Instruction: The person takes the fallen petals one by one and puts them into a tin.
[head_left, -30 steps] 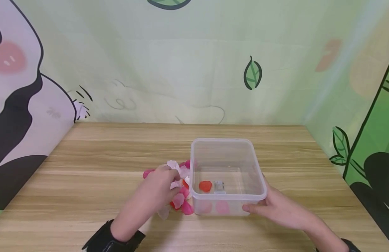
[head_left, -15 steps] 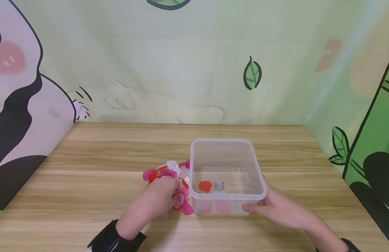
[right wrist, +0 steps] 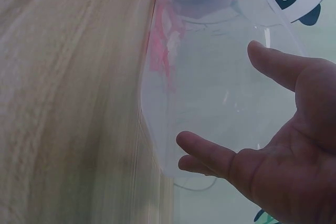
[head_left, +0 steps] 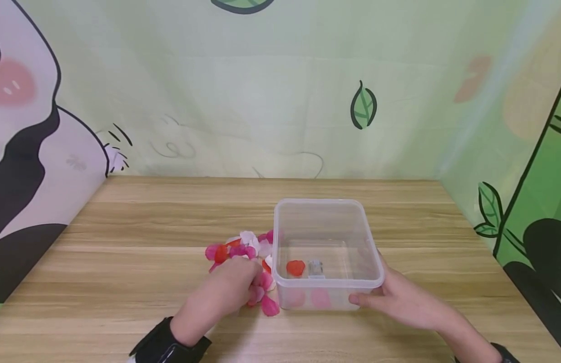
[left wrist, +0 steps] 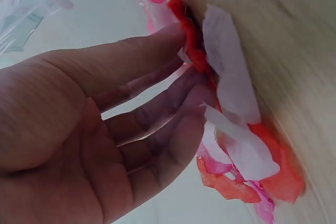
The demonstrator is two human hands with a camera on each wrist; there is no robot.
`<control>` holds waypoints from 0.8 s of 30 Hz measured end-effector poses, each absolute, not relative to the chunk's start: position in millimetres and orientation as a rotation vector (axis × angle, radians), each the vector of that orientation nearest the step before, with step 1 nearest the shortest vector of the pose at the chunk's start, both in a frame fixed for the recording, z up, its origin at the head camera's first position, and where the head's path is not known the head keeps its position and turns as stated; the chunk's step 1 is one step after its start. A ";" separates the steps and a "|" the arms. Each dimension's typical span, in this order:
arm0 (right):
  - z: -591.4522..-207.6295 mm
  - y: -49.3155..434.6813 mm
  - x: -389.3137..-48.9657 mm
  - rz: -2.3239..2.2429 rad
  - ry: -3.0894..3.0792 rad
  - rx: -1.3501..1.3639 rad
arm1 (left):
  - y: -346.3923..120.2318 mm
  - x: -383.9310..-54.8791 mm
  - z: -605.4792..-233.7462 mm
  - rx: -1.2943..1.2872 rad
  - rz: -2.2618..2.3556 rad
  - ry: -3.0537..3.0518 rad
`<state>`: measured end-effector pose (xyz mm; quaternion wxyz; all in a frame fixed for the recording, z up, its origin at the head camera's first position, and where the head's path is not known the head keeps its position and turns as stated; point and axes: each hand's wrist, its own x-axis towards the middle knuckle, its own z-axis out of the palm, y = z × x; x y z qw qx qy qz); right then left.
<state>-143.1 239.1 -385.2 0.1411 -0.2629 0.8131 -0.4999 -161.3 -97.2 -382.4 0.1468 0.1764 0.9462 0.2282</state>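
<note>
A loose pile of artificial flower petals (head_left: 238,250), in red, pink and white, lies on the table left of a clear plastic box (head_left: 328,283). Over the pile's near side is my left hand (head_left: 232,282). Its thumb and fingertips pinch a red petal (left wrist: 190,38) in the left wrist view, with white petals (left wrist: 228,66) against the fingers. My right hand (head_left: 398,300) rests its thumb and extended fingers on the box's right side. The right wrist view shows these fingers (right wrist: 207,150) spread along the translucent wall. Inside the box lies a red petal (head_left: 295,268).
A small clear, shiny object (head_left: 316,269) is beside the red petal in the box. Pinkish shapes (head_left: 320,298) show through its front wall. The wooden table (head_left: 171,212) meets a cartoon-printed curtain (head_left: 239,101) at the back.
My left hand has moved toward me and down into the near side of the pile, uncovering red and pink petals behind it. My right hand and the box stay in place.
</note>
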 end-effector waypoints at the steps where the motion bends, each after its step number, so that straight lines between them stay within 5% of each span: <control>1: -385.3 239.0 -143.0 -1.439 2.353 -0.759 | -97.3 -161.4 -382.3 0.510 0.662 2.726; 24: -386.4 237.6 -142.0 -1.451 2.360 -0.777 | -102.9 -165.8 -370.4 0.532 0.553 2.877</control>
